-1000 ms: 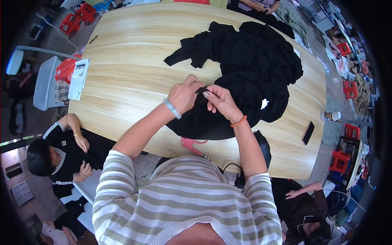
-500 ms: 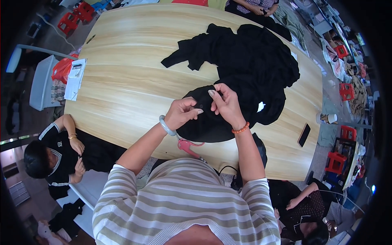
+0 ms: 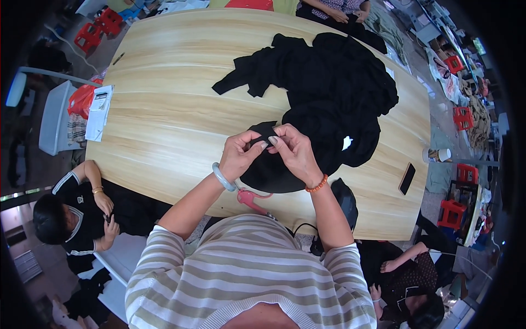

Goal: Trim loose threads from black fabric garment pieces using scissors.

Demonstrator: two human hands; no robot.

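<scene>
Both my hands pinch an edge of a black garment (image 3: 274, 170) above the near part of the wooden table. My left hand (image 3: 239, 154), with a pale bangle at its wrist, is closed on the cloth, thumb toward the other hand. My right hand (image 3: 298, 155), below which an orange bead bracelet shows, grips the same edge with thumb and fingers. The two thumbs almost meet. Just below my hands lies a red-handled tool (image 3: 252, 200), its far end partly hidden. The black cloth runs on into a larger heap of black garments (image 3: 339, 77).
The wooden table (image 3: 164, 98) carries papers (image 3: 100, 112) at its left edge, a pen (image 3: 118, 58) and, at right, a phone (image 3: 407, 179) and a paper cup (image 3: 438, 155). Co-workers sit at lower left, lower right and the far side. Red stools (image 3: 452, 214) stand on the floor.
My right hand has come down and closer to my left, so the thumbs now almost touch. The pinched edge is gathered between both hands.
</scene>
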